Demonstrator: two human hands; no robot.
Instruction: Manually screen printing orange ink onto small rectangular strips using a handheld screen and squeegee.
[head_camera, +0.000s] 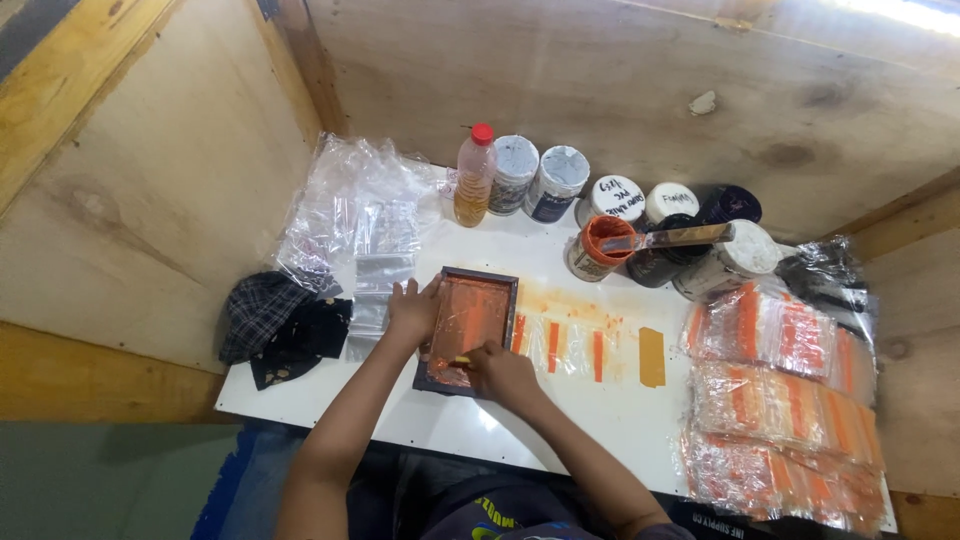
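Observation:
A small dark-framed printing screen (470, 290), smeared with orange ink, lies on the white table (560, 410). My left hand (412, 308) rests on the frame's left edge and holds it down. My right hand (500, 372) is closed on a small squeegee (460, 361) with a yellowish tip, at the near end of the screen. Clear plastic pouches printed with orange bars (575, 345) lie in a row just right of the frame.
An open orange ink tub (598, 246) with a spatula (680, 237) across the jars stands behind. Several lidded jars (555, 183) and a bottle (474, 176) line the back. Printed pouch stacks (780, 400) at right, blank pouches (370, 235) and a dark cloth (280, 325) at left.

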